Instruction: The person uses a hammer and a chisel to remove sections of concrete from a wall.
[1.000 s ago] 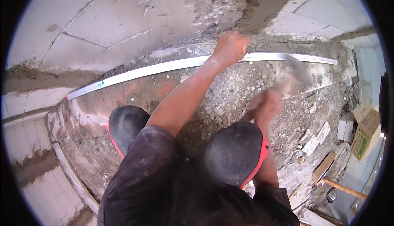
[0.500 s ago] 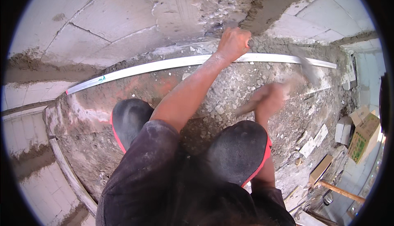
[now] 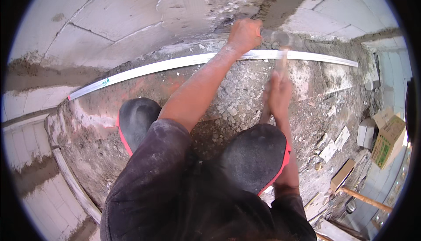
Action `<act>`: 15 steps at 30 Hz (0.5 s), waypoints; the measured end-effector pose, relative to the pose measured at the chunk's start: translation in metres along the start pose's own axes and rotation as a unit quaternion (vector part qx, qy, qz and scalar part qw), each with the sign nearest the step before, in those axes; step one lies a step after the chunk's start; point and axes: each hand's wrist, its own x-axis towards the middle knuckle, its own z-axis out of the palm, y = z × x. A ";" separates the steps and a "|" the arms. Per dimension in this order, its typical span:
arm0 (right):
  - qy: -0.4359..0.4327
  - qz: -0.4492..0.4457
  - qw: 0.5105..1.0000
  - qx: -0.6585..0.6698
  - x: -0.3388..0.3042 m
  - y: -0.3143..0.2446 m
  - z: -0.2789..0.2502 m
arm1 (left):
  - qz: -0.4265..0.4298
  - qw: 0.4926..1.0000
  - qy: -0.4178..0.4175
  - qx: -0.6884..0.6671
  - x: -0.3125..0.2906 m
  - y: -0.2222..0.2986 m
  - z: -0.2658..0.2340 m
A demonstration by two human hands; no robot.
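My left hand [image 3: 244, 35] is closed round a chisel [image 3: 261, 31] at the foot of the block wall [image 3: 127, 13]; only its blunt end shows beside my thumb, and its tip is hidden. My right hand [image 3: 279, 96] grips the wooden handle of a hammer [image 3: 284, 62]. The hammer's head is smeared by motion and appears just right of the chisel's end; whether they touch I cannot tell. A long pale metal straightedge [image 3: 162, 68] lies along the wall base, passing below my left wrist and the hammer handle.
Broken mortar chips [image 3: 230, 94] cover the floor between my knees and the wall. On the right lie a cardboard box [image 3: 389, 138], a white block [image 3: 365, 133], flat pale pieces [image 3: 335, 144] and a wooden stick [image 3: 366, 199]. A long strip [image 3: 76, 186] lies at left.
My right hand has swung the hammer up and left, bringing its head from the right over to the chisel's end. The left hand still grips the chisel, slightly higher in the picture.
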 end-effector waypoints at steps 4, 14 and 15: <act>-0.097 0.118 0.988 0.020 -0.014 -0.035 -0.024 | -0.010 0.999 0.022 0.025 -0.008 -0.010 0.003; -0.199 0.082 0.977 -0.004 -0.019 -0.005 0.019 | -0.004 1.000 0.024 0.016 -0.019 -0.034 0.007; -0.200 0.083 0.976 -0.003 -0.031 -0.005 0.014 | -0.005 1.000 0.023 0.017 -0.028 -0.041 0.004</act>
